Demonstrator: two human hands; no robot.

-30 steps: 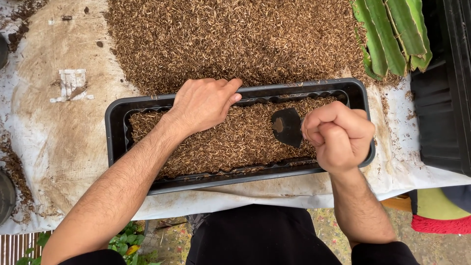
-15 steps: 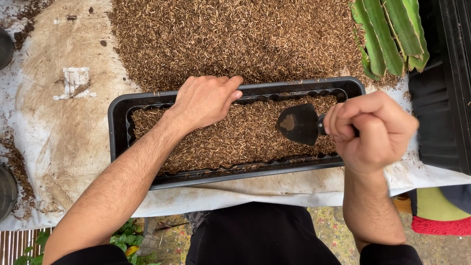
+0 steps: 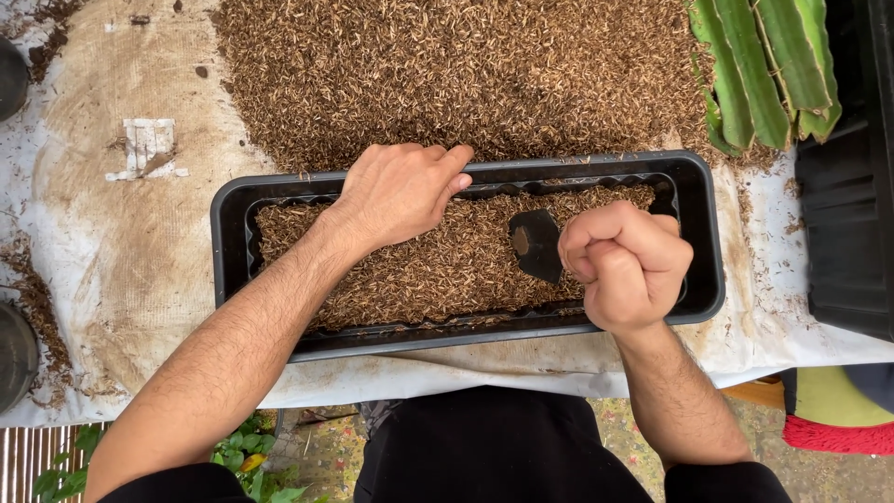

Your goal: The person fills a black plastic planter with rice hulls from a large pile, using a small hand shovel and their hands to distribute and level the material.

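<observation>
A counter [image 3: 112, 279] covered with a stained pale sheet is seen from above, a wide heap of brown husk mulch [image 3: 466, 74] spread over its far half and green cactus stems [image 3: 768, 65] lying at the far right corner. A long black planter tray [image 3: 233, 224], partly filled with the same mulch, sits at the near edge. The left hand [image 3: 400, 191] is laid flat, its grip open, over the tray's far rim. The right hand [image 3: 629, 265] is closed in a fist around the handle of a small black trowel [image 3: 535, 244], whose blade rests on the mulch inside the tray. Mulch could be flicked over the near rim if the blade were levered sharply, and the tray might slide should the steadying palm be lifted.
</observation>
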